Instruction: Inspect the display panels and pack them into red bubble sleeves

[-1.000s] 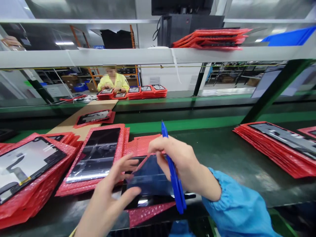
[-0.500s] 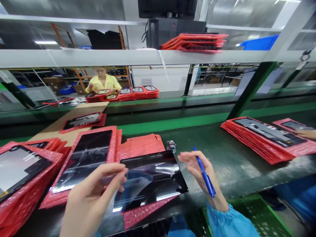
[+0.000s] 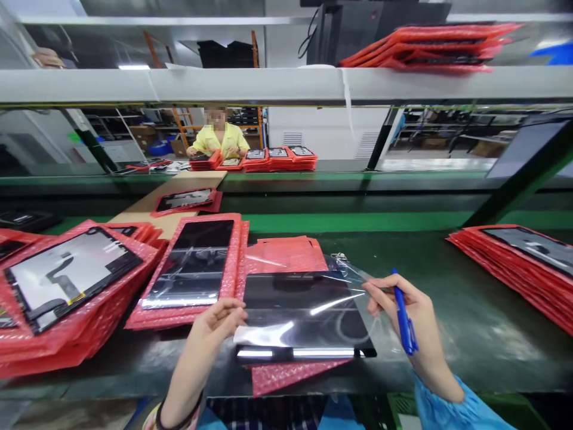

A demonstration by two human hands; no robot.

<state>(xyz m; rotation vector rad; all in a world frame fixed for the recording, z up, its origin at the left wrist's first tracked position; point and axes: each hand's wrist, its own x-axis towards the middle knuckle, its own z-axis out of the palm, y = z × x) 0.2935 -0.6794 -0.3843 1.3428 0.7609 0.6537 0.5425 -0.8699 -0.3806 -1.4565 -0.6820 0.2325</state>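
Left of the green conveyor belt (image 3: pixel 447 298) sit stacked red bubble-wrap panels (image 3: pixel 67 286), another stack (image 3: pixel 519 263) at its right, a yellow-shirted co-worker (image 3: pixel 219 140) beyond it.

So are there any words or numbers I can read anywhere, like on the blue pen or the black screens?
None can be read.
Pen in the right hand: no print shows.
Screen at the left hand: only glare under the clear film.
Panel on the red stack: grey shapes, no letters.
Far screens by the person in yellow: too small to read.
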